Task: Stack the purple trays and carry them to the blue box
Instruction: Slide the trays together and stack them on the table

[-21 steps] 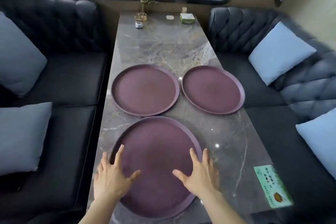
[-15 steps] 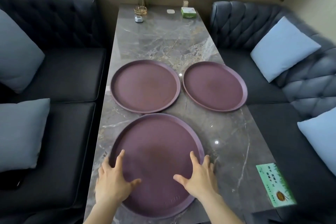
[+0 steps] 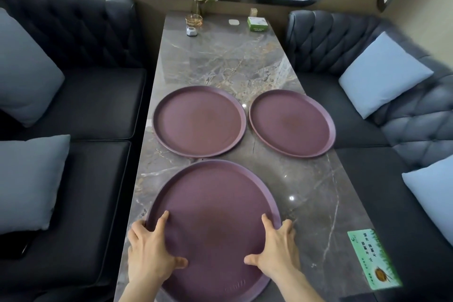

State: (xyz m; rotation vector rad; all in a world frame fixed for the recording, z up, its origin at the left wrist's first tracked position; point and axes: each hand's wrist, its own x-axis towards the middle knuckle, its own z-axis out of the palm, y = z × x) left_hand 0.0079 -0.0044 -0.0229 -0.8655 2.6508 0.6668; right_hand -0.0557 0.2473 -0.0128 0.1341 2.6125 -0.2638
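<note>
Three round purple trays lie flat on the marble table (image 3: 228,61). The large near tray (image 3: 213,198) is closest to me. Two smaller trays sit behind it, one at the left (image 3: 198,121) and one at the right (image 3: 291,124), side by side and apart. My left hand (image 3: 149,250) is on the near tray's left rim, outer fingers curled over the edge and thumb on its surface. My right hand (image 3: 277,250) holds the right rim the same way. No blue box is in view.
A green card (image 3: 372,257) lies at the table's near right corner. At the far end stand a small plant in a glass vase (image 3: 199,5), a green box (image 3: 256,24) and small items. Dark sofas with light blue cushions (image 3: 382,73) flank the table.
Both hands moved outward from the tray's middle to its left and right rims and their fingers curled over the edges. The view shifted slightly downward.
</note>
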